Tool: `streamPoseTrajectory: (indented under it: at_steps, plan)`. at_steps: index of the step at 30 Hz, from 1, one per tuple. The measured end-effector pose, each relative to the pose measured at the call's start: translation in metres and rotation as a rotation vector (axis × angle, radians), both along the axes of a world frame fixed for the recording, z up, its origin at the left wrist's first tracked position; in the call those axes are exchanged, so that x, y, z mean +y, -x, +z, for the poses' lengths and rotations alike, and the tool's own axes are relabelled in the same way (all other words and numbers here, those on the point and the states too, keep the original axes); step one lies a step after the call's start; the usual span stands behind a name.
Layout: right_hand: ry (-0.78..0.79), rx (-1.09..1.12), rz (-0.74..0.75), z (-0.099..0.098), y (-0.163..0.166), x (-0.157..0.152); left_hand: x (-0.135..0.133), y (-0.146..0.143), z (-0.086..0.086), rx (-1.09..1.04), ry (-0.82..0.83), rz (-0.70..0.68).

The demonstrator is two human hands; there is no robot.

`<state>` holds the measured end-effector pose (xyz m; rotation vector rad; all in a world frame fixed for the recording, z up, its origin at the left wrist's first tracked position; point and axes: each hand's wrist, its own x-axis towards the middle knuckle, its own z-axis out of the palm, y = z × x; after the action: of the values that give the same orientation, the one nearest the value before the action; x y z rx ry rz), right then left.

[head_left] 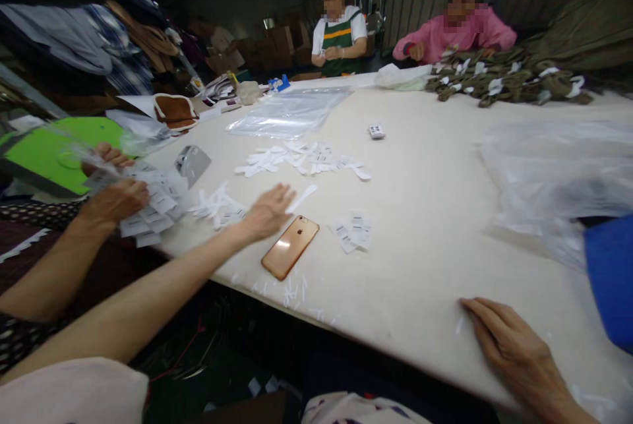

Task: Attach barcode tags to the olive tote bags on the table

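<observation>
My left hand stretches far out over the cream table, fingers spread flat, fingertips touching a white paper strip. A rose-gold phone lies face down just right of that hand. A small heap of white tags sits just left of it, and a few more tags lie beyond the phone. My right hand rests palm down on the table near the front edge, holding nothing.
A co-worker's hands at the left hold a bundle of white tags. More tags are scattered mid-table, with clear plastic bags behind and at the right. Two people work at the far end beside olive garments.
</observation>
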<state>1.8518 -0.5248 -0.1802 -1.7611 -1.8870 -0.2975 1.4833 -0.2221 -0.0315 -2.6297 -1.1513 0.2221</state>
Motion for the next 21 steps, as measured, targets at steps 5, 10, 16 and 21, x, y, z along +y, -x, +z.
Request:
streamPoseTrajectory:
  at_steps: [5,10,16,21]
  plan:
    - [0.015,0.035,-0.021,0.004,0.002,0.000,-0.076,-0.095,-0.083,-0.250,0.218,-0.231]
    - [0.002,0.041,-0.028,0.002,0.003,0.000,-0.073,-0.122,-0.098,-0.213,0.157,-0.225]
    - [-0.042,-0.002,-0.026,-0.008,0.000,0.001,-0.060,-0.129,-0.099,-0.239,0.259,-0.305]
    - [-0.088,-0.040,-0.018,-0.008,0.000,0.002,-0.023,-0.128,-0.079,-0.915,0.688,0.046]
